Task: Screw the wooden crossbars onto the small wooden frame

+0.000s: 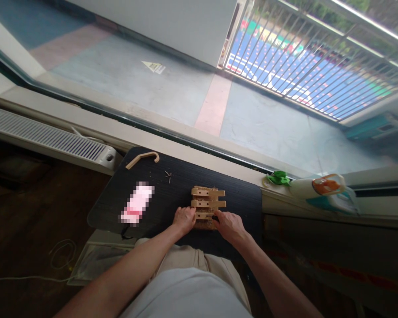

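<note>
Three slats (201, 204) lie across a block (204, 210) on the table (172, 190).

Tabletop (170, 198): block (204, 210) bearing three strips (202, 204); left hand (185, 219) at block's 8 o'clock, right hand (230, 224) at 4, both at nearest strip. Hook (142, 156), metal bits (168, 175): 10 o'clock.

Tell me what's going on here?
A person has both hands on a brown block at a dark table, with three pale wooden strips lying across the block. The left hand is at the left end of the nearest strip, the right hand near its right part. A curved wooden piece and some thin bits lie farther left.
</note>
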